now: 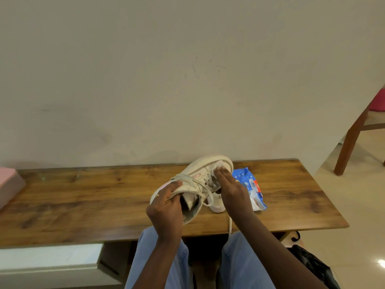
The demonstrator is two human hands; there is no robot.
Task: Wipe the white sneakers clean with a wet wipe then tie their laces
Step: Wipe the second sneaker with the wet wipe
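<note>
A white sneaker (200, 170) is held tilted above the wooden table (83, 195), toe pointing away. My left hand (166, 203) grips its heel and collar. My right hand (227, 188) presses a white wet wipe (218, 165) against the toe area with its fingers. Loose laces (208, 197) hang from the shoe, and one lace end trails over the table's front edge. A second white sneaker (217, 204) lies on the table, mostly hidden behind my right hand.
A blue wet-wipe pack (250, 184) lies to the right of the shoes. A pink box (9, 184) sits at the table's left end. A wooden chair leg (350, 142) stands at the right. A black bag (312, 265) lies on the floor.
</note>
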